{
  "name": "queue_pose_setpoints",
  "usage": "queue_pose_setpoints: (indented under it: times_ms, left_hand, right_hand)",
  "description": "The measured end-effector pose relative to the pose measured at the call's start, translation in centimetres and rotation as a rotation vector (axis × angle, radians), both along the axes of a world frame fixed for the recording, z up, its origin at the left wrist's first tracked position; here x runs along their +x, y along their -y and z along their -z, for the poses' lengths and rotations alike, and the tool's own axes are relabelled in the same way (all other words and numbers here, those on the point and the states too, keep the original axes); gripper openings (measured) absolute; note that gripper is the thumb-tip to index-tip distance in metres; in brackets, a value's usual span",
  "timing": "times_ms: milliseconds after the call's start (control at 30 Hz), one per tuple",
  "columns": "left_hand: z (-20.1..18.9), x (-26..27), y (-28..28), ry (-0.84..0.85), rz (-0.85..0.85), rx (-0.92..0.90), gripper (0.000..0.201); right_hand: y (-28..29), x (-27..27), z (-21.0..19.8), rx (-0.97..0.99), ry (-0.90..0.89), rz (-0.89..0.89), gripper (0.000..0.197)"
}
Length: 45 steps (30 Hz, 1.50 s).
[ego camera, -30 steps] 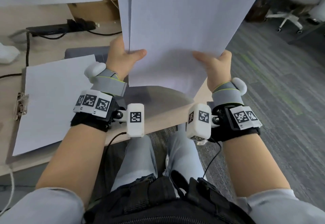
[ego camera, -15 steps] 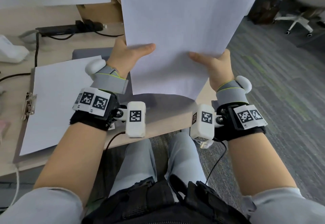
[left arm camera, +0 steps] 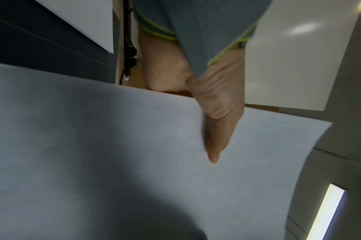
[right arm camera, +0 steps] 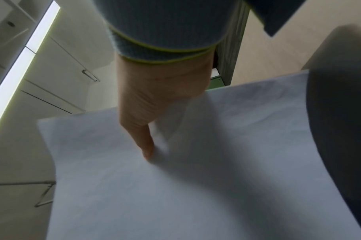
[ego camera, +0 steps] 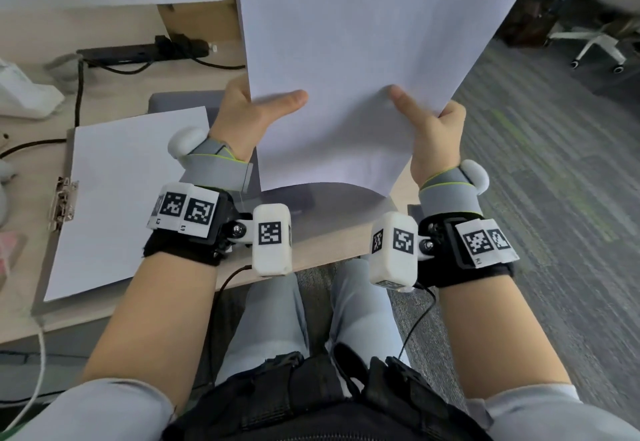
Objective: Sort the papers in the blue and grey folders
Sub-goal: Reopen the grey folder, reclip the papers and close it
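I hold a stack of white papers (ego camera: 363, 45) upright above the desk edge. My left hand (ego camera: 249, 115) pinches its lower left edge, thumb lying across the front. My right hand (ego camera: 433, 129) pinches its lower right edge the same way. In the left wrist view the left thumb (left arm camera: 218, 123) lies on the papers (left arm camera: 114, 162). In the right wrist view the right thumb (right arm camera: 142, 129) lies on the papers (right arm camera: 196, 178). A grey folder (ego camera: 59, 260) with a metal clip (ego camera: 64, 198) lies open on the desk at left, a white sheet (ego camera: 117, 191) on it. A blue-grey folder (ego camera: 180, 101) shows behind my left hand.
A black power strip (ego camera: 145, 51) with cables lies at the back of the wooden desk (ego camera: 329, 229). A cardboard box (ego camera: 201, 21) stands behind the papers. Grey carpet and an office chair (ego camera: 602, 35) are to the right. My knees are under the desk edge.
The papers have tilted slightly clockwise and both hands have shifted a little to the right; both hands keep their hold.
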<state>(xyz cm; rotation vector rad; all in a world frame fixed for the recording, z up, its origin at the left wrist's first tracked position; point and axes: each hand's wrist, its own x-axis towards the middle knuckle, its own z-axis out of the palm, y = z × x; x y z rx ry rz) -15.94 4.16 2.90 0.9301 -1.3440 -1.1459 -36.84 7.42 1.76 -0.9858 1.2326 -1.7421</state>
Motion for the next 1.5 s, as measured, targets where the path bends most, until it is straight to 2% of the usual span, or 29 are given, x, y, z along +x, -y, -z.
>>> queue_pose_setpoints:
  times_ms: [133,267,300,367,467,500,567,633,733,867,1133,1233,1333,1500]
  left_hand:
    - [-0.5,-0.4,1.2,-0.005,-0.041,-0.035,0.02]
    - [0.1,-0.9,2.7,-0.075,-0.177,-0.033,0.034]
    - [0.7,-0.7,3.0,-0.068,-0.212,0.006,0.041]
    - [2.6,0.0,3.9,0.051,-0.249,0.138,0.051]
    - [5.6,1.6,5.0,0.331,-0.257,0.359,0.069]
    - [6.3,2.1,5.2,0.438,-0.254,0.41,0.067]
    - [7.2,3.0,5.6,0.619,-0.24,0.428,0.048]
    - [7.7,3.5,5.7,0.746,-0.235,0.397,0.034]
    - [8.2,4.0,6.1,0.889,-0.269,0.347,0.027]
    - [8.7,4.5,6.5,0.937,-0.305,0.315,0.024]
    - [9.0,5.2,7.0,0.873,-0.284,0.353,0.017]
    - [9.1,5.6,6.9,0.899,-0.241,0.364,0.022]
    - [9.0,5.9,7.4,0.922,-0.204,0.387,0.025]
    - [8.2,5.8,8.4,1.117,-0.12,0.452,0.023]
  right_hand:
    - [1.0,0.3,-0.6,-0.086,-0.028,0.132,0.022]
    - [3.7,0.1,-0.5,-0.059,-0.123,0.227,0.007]
    - [4.6,0.2,0.0,-0.006,-0.16,0.217,0.012]
    - [5.7,0.5,1.1,0.146,-0.308,0.177,0.03]
    - [6.7,0.5,3.0,0.343,-0.533,0.078,0.041]
    - [7.0,0.7,3.7,0.41,-0.581,0.033,0.041]
    - [7.7,1.3,5.0,0.492,-0.601,-0.024,0.042]
    - [8.6,1.9,6.2,0.534,-0.595,-0.056,0.044]
    - [9.6,2.4,7.2,0.605,-0.63,-0.102,0.044]
    - [10.8,2.3,7.9,0.694,-0.638,-0.121,0.046]
    - [11.7,2.8,8.7,0.764,-0.721,-0.095,0.045]
    - [12.3,2.5,9.2,0.822,-0.856,-0.11,0.034]
    - [12.6,3.1,8.3,0.879,-0.999,-0.144,0.038]
    - [14.3,4.6,7.5,0.864,-1.285,-0.173,0.039]
